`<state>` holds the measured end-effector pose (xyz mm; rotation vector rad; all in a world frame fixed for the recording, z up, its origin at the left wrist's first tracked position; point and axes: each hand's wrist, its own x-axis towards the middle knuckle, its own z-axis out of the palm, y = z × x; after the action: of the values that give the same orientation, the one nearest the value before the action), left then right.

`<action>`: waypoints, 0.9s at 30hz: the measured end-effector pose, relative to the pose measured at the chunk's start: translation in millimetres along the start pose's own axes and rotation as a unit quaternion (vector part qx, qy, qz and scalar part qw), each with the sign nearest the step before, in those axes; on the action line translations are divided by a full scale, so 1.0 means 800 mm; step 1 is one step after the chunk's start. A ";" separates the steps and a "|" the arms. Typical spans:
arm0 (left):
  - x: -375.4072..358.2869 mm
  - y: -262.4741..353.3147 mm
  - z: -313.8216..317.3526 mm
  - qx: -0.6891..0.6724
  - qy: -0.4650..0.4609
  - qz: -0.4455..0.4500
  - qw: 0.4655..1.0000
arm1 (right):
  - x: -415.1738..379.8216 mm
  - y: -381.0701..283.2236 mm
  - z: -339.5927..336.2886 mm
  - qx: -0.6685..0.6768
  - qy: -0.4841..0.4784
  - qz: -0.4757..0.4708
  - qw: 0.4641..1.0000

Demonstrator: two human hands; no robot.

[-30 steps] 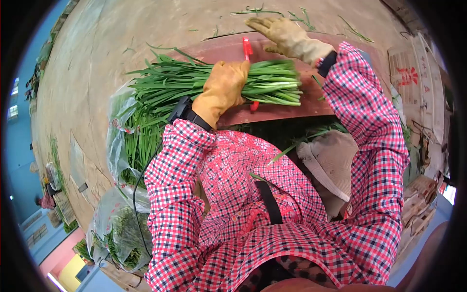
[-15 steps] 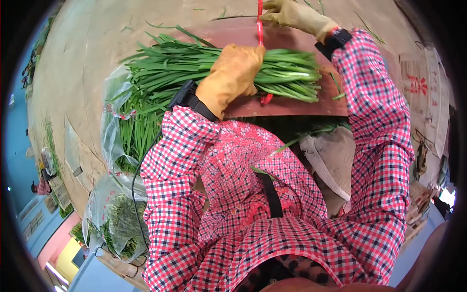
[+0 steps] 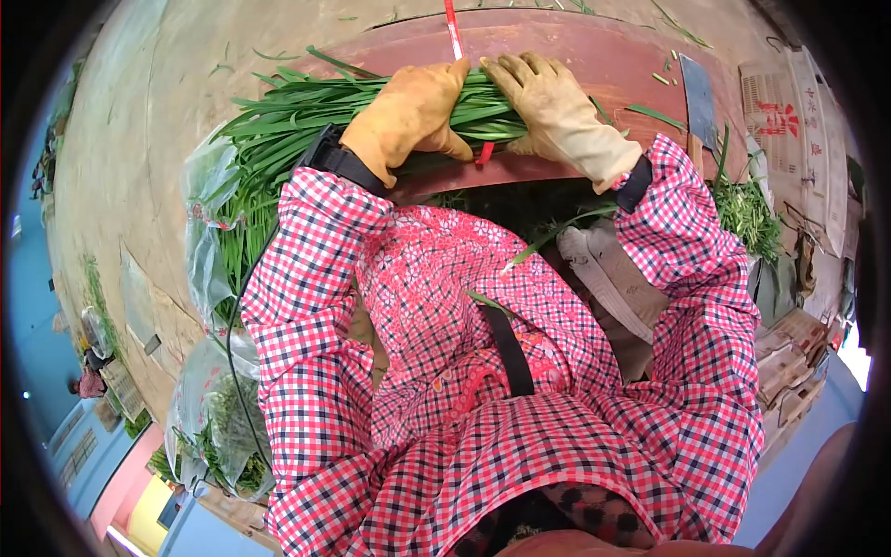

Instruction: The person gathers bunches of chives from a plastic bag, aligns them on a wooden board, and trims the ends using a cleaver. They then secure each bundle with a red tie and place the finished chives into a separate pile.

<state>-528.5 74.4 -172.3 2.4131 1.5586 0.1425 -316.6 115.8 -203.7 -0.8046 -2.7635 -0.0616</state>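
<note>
A bunch of garlic chives (image 3: pixel 306 116) lies across the reddish board (image 3: pixel 608 60), leaves to the left and stalk ends to the right. My left hand (image 3: pixel 408 116), in an orange work glove, is closed around the middle of the bunch. My right hand (image 3: pixel 561 116), in a cream glove, curves over the stalk ends and covers most of them. A red strap (image 3: pixel 453 32) runs beneath the bunch. One end stretches away past my left fingertips, and a short end shows on the near side.
Right of the bunch, a dark flat blade (image 3: pixel 698 97) rests on the board. A plastic bag of greens (image 3: pixel 209 186) sits at the left, and another bag (image 3: pixel 237 418) stands lower down. Loose trimmings (image 3: pixel 747 218) are heaped at the right, near printed cardboard (image 3: pixel 775 121).
My right hand has come down from the strap's far end onto the stalk ends. My left hand has shifted slightly left, still on the bunch. The blade and trimmings are now visible.
</note>
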 end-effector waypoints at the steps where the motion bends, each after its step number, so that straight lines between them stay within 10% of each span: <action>1: -0.001 -0.002 0.001 -0.007 0.003 0.015 1.000 | 0.002 -0.002 0.000 -0.009 0.001 0.000 1.000; 9: -0.023 0.016 0.040 0.096 0.124 -0.019 0.987 | -0.006 -0.007 0.007 -0.103 -0.025 -0.039 0.994; 13: 0.006 -0.029 0.002 -0.085 0.024 -0.007 0.996 | 0.044 0.015 -0.015 0.066 -0.124 -0.013 0.990; 20: -0.029 0.012 0.030 0.045 0.115 0.010 0.992 | 0.000 -0.001 0.014 -0.079 -0.043 -0.050 0.995; 26: -0.017 0.006 0.041 -0.003 0.039 -0.102 0.994 | 0.017 0.046 -0.010 0.198 -0.058 -0.038 0.978; 27: -0.020 0.003 0.044 -0.002 0.061 -0.100 0.993 | 0.006 0.053 -0.019 0.176 0.096 0.002 0.980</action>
<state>-525.2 53.5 -204.9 2.2652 1.8416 0.2582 -294.2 152.8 -189.0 -0.6694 -2.4881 0.3245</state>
